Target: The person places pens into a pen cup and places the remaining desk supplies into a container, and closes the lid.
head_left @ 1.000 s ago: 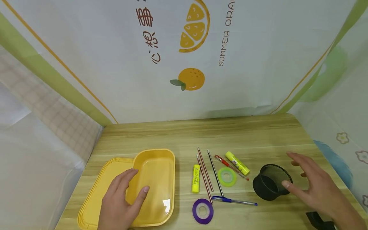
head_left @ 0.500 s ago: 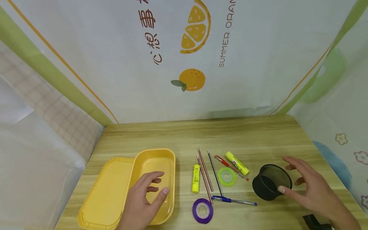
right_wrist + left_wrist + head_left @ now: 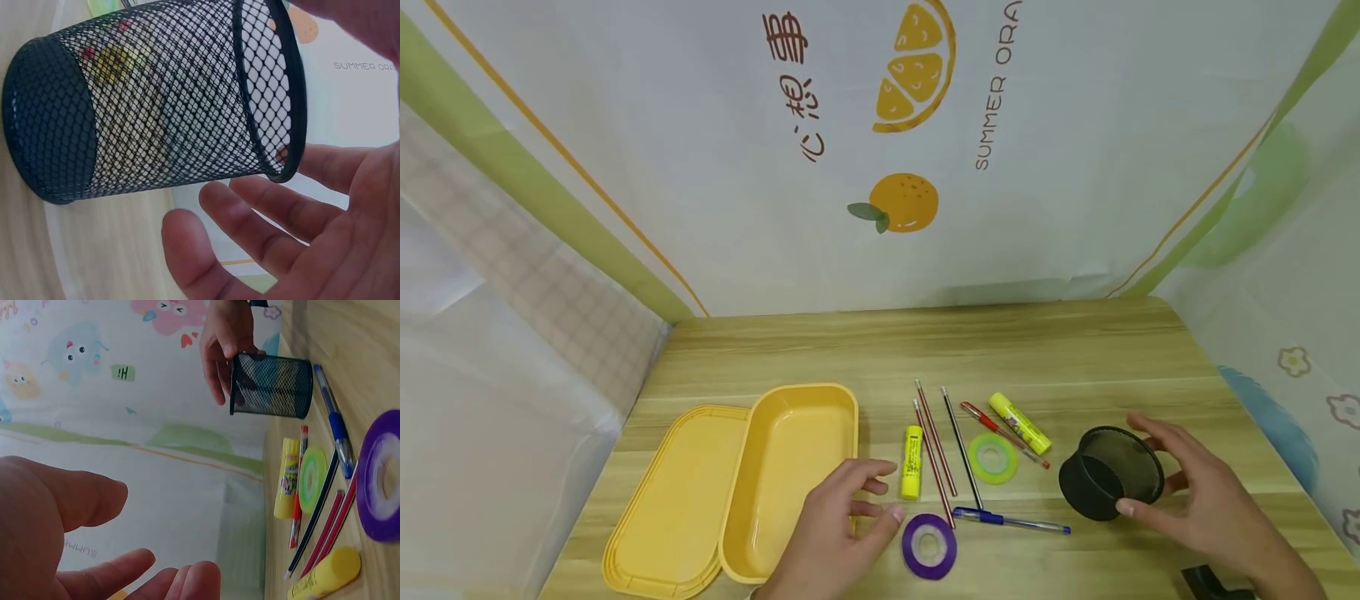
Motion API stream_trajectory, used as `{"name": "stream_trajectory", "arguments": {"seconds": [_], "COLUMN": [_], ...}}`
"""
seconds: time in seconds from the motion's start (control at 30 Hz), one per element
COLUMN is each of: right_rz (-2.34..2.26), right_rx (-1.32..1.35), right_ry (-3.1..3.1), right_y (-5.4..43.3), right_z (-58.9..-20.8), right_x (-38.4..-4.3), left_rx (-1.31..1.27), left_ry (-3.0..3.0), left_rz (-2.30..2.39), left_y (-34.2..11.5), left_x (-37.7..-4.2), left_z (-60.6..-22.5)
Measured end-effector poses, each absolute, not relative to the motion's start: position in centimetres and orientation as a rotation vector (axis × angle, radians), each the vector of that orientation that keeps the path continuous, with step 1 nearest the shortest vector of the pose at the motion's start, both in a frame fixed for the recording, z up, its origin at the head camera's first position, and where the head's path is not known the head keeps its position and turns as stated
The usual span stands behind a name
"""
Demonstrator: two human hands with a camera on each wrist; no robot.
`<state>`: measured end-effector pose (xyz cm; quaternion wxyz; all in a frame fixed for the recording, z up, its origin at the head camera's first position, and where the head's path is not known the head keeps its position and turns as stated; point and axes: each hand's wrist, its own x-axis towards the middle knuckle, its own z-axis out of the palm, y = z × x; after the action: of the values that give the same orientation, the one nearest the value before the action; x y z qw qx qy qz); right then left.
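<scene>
My left hand [image 3: 842, 529] hovers with bent, parted fingers over the right edge of the yellow box [image 3: 801, 467], holding nothing. Closest to its fingertips are a yellow glue stick [image 3: 912, 467] and a purple tape roll [image 3: 928, 547]. At the right, my right hand [image 3: 1198, 492] surrounds the rim of a black mesh pen holder [image 3: 1097, 483] that stands upright. Its thumb is at the near side and the fingers reach behind. In the right wrist view, the fingers [image 3: 269, 219] lie beside the mesh, not gripping it.
Red pencils [image 3: 934, 467], a black pencil [image 3: 962, 450], a red pen [image 3: 1003, 433], a blue pen [image 3: 1011, 522], a green tape roll [image 3: 976, 460] and a second glue stick [image 3: 1021, 423] lie mid-table. A yellow lid [image 3: 662, 508] lies left of the box.
My left hand has moved right, from over the yellow box toward the glue stick and purple tape. My right hand has come left, closer around the pen holder, which stays in place.
</scene>
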<state>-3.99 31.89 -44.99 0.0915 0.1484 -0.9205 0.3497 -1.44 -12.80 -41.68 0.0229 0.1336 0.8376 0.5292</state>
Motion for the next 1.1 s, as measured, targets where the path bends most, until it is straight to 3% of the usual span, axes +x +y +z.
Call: {"name": "stream_trajectory", "arguments": {"seconds": [0.3, 0.57, 1.1], "right_rz": [1.106, 1.15, 1.152], "right_rx": [0.438, 0.421, 0.425], "right_ry": [-2.746, -2.769, -2.738], "right_y": [31.7, 31.6, 31.6], "right_z": [-45.5, -45.6, -46.0], "right_x": [-3.8, -3.7, -3.6], "left_rx": [0.486, 0.359, 0.401], "left_ry": [2.386, 2.246, 2.451], "left_rz": [1.681, 1.746, 1.51], "left_y": [-10.3, -7.7, -4.9], "left_x": [-1.2, -1.7, -3.7], "left_z": [-42.7, -43.6, -47.1]}}
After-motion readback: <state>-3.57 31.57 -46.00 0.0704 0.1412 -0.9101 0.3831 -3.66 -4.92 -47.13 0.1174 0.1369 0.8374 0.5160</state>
